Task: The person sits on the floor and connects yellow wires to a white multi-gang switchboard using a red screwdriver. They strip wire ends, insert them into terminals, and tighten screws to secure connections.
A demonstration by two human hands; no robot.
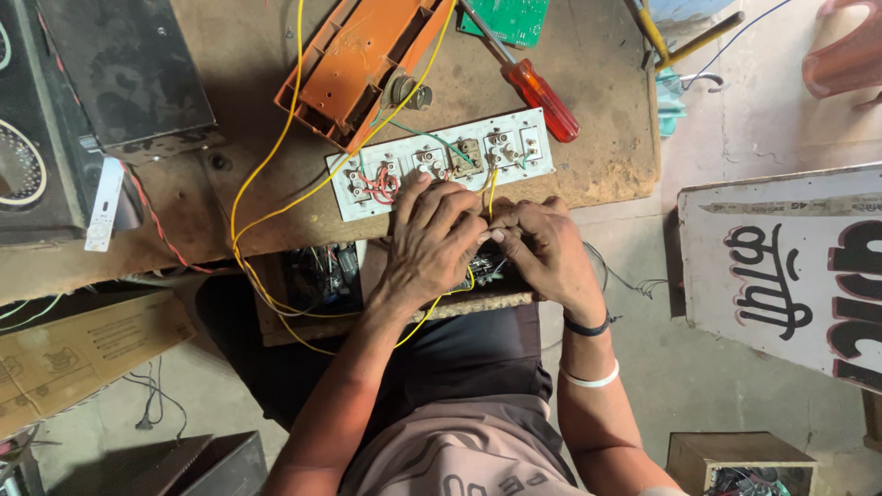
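Note:
A white switch panel (514,161) lies back-side up on the wooden workbench (606,129), showing switch terminals with red, green and yellow wires. My left hand (432,241) rests on the panel's near edge, fingers spread toward the terminals. My right hand (544,248) is beside it, fingers pinched on a yellow wire (492,188) that rises to the panel. What else the fingers hold is hidden.
A red-handled screwdriver (544,95) lies behind the panel. An orange plastic casing (354,64) and a green circuit board (510,18) sit farther back. A long yellow wire (266,165) loops left. Black speaker boxes (110,73) stand left, a painted signboard (790,266) right.

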